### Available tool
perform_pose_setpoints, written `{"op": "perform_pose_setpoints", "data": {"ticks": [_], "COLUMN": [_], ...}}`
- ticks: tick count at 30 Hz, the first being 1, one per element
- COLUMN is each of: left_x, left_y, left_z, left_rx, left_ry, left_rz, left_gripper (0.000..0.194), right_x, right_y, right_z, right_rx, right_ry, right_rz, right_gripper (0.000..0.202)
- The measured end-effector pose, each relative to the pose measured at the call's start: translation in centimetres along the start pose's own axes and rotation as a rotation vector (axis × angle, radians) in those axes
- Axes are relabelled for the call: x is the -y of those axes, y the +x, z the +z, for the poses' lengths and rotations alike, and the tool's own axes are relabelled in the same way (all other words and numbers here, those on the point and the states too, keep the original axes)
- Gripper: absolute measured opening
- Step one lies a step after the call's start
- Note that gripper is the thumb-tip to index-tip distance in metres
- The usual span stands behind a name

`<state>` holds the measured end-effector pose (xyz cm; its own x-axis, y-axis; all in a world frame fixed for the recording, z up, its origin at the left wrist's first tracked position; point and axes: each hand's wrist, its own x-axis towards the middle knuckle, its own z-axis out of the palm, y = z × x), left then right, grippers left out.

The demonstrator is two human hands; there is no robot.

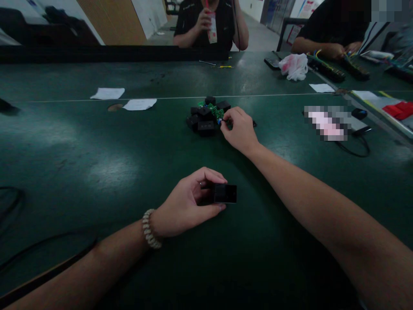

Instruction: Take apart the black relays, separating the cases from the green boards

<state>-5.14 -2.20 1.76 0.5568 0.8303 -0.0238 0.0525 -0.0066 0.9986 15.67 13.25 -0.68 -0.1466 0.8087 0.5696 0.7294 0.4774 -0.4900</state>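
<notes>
My left hand (190, 200) grips a small black plastic box (225, 193) between thumb and fingers, its open side showing a dark hollow. Farther out, my right hand (239, 128) reaches to the right side of a heap of black plastic cases (205, 128) and green circuit boards (219, 114). Its thumb and forefinger are pinched at a small blue part by the boards. Whether that part is held or only touched, I cannot tell; the fingertips hide it.
Paper slips (140, 104) lie beyond the heap to the left. A crumpled plastic bag (293, 66) and a phone (272, 63) sit at the far right. A cable (358, 150) curls on the right; another cable (48, 237) runs at lower left. Two people sit across the green table (97, 146).
</notes>
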Motion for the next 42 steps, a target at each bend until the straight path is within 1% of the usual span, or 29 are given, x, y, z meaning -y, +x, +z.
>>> {"op": "perform_pose_setpoints", "data": {"ticks": [5, 8, 10, 12, 14, 18, 23, 28, 30, 33, 36, 42], "left_x": [0.0, -0.1, -0.1, -0.1, -0.1, -0.1, 0.2, 0.4, 0.4, 0.4, 0.6, 0.7], "left_y": [-0.1, -0.1, -0.1, -0.1, -0.1, -0.2, -0.3, -0.2, -0.2, -0.2, -0.3, -0.3], "left_z": [0.0, 0.0, 0.0, 0.0, 0.0, -0.1, -0.2, -0.3, -0.3, -0.3, -0.2, -0.1], "left_rx": [0.004, 0.008, 0.005, 0.004, 0.002, 0.012, 0.031, 0.026, 0.027, 0.023, 0.020, 0.015], "left_ry": [-0.018, -0.023, -0.024, -0.025, -0.025, -0.023, -0.019, -0.010, -0.010, -0.016, -0.024, -0.065], "left_rz": [-0.011, -0.015, -0.017, -0.019, -0.014, -0.013, -0.005, 0.002, 0.003, 0.008, 0.005, 0.002], "left_gripper": [0.036, 0.037, 0.036, 0.036, 0.036, 0.037, 0.038, 0.037, 0.037, 0.036, 0.036, 0.037], "right_x": [0.0, -0.1, -0.2, -0.3, -0.2, 0.4, 1.8, 2.6, 2.7, 2.9, 3.4, 4.7], "right_y": [-0.7, -1.3, -1.7, -2.1, -2.5, -3.7, -5.5, -7.2, -7.9, -9.0, -10.1, -12.1], "right_z": [-0.6, -0.9, -1.1, -1.3, -1.4, -2.0, -3.5, -5.2, -5.6, -6.2, -6.9, -8.6], "right_rx": [-0.048, -0.072, -0.076, -0.080, -0.075, -0.012, 0.034, 0.089, 0.106, 0.123, 0.168, 0.286], "right_ry": [0.175, 0.306, 0.380, 0.435, 0.464, 0.519, 0.689, 0.884, 0.951, 1.079, 1.222, 1.420], "right_rz": [0.052, 0.113, 0.146, 0.156, 0.159, 0.199, 0.236, 0.301, 0.356, 0.481, 0.581, 0.726], "right_gripper": [0.012, 0.008, 0.012, 0.019, 0.021, 0.014, 0.005, 0.008, 0.012, 0.019, 0.024, 0.019]}}
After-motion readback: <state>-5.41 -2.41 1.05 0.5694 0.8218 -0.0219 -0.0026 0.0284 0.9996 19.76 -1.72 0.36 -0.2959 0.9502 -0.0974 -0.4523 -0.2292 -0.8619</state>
